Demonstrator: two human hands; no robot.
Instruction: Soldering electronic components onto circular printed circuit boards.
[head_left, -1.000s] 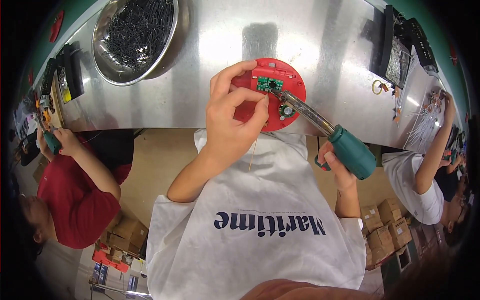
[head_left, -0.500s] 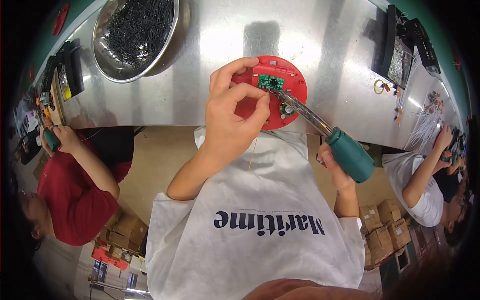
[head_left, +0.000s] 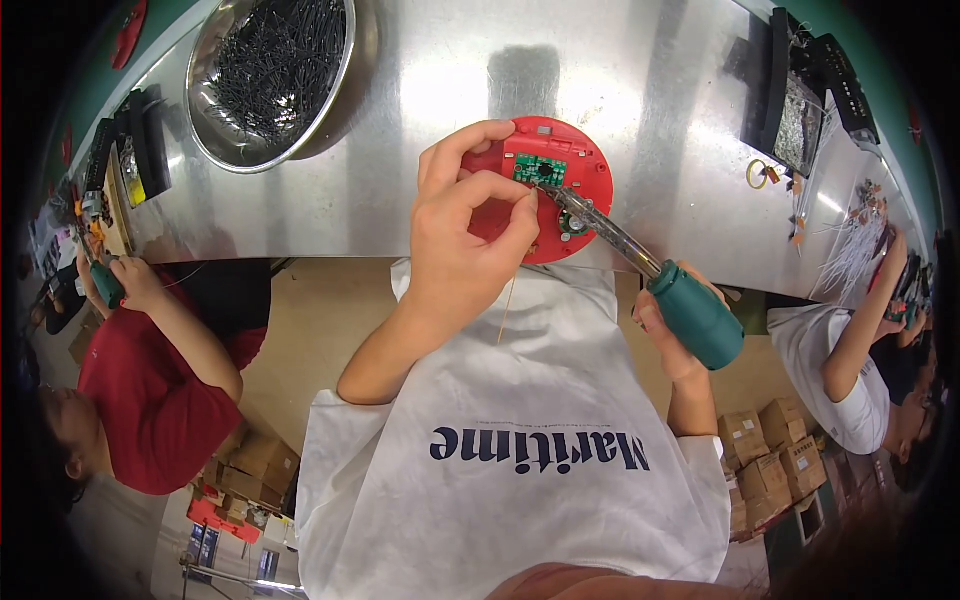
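A round red plastic housing (head_left: 590,160) rests at the near edge of the metal bench, with a small green circuit board (head_left: 538,170) inside it. My left hand (head_left: 465,225) lies over the housing's left side. Its thumb and forefinger are pinched beside the board on a thin tan wire (head_left: 507,312), whose tail hangs down past the bench edge. My right hand (head_left: 672,335) is wrapped round the green handle of a soldering iron (head_left: 697,315). The iron's metal shaft slants up to the left, its tip at the board's lower edge next to my left fingertips. Exact tip contact is too small to tell.
A steel bowl (head_left: 340,85) full of short black wires stands at the back left of the metal bench (head_left: 430,70). To the right lie a yellow ring (head_left: 763,174) and white wires (head_left: 840,250). Co-workers sit on both sides; cardboard boxes (head_left: 765,480) are stacked behind.
The soldering iron's handle has tilted slightly, and more of my right fingers show above it. My left hand keeps its pinch beside the board. The whole view has shifted a little.
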